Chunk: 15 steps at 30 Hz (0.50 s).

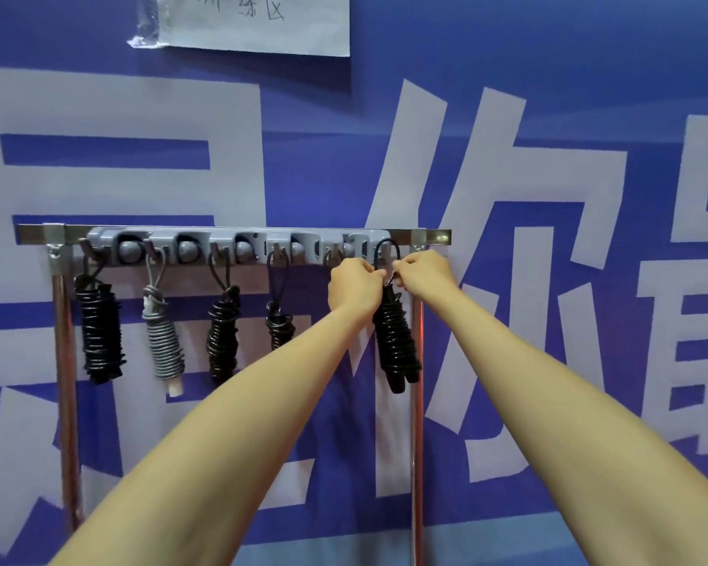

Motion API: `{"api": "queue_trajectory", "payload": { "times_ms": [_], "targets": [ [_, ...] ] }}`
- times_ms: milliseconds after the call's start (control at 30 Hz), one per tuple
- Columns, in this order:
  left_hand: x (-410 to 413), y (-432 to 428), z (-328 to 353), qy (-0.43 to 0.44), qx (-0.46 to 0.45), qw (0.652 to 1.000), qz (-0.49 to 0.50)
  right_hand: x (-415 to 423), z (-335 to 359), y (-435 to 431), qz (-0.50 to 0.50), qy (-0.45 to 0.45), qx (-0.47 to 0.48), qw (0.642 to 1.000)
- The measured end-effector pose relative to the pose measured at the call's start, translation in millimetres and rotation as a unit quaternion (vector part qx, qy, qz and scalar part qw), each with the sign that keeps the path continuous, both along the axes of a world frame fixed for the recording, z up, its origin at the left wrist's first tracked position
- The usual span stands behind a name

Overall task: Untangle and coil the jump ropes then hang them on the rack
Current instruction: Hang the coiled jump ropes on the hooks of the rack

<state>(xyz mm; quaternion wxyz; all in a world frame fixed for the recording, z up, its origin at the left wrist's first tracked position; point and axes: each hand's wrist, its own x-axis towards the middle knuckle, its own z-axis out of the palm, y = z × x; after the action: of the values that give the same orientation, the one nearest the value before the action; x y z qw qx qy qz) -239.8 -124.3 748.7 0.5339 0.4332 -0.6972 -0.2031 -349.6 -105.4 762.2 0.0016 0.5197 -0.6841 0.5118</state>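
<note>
A grey hook rack runs along a metal bar on the blue wall. Several coiled jump ropes hang from its hooks: a black one at the far left, a grey one, another black one, and a small black one. At the rack's right end a black coiled rope hangs by its loop. My left hand and my right hand both pinch the top of that rope, just below the last hook. My left arm hides part of the hook next to it.
Two metal posts, a left one and a right one, stand under the rack's ends. The blue wall banner carries large white characters. A taped paper sheet hangs above the rack.
</note>
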Motion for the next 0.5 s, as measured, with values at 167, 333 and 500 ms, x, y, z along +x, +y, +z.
{"api": "queue_trajectory", "payload": {
  "times_ms": [167, 333, 500],
  "targets": [
    [5, -7, -5, -0.013, 0.0, 1.0, 0.009, 3, 0, -10, -0.002, 0.014, 0.021, 1.0],
    [10, -5, -22, -0.077, -0.048, 0.996, -0.006, 7, -15, -7, -0.012, 0.039, 0.034, 0.999],
    [28, 3, -37, -0.057, -0.109, 0.992, -0.008, 11, -34, 21, -0.043, 0.135, 0.023, 0.99]
  ]
}}
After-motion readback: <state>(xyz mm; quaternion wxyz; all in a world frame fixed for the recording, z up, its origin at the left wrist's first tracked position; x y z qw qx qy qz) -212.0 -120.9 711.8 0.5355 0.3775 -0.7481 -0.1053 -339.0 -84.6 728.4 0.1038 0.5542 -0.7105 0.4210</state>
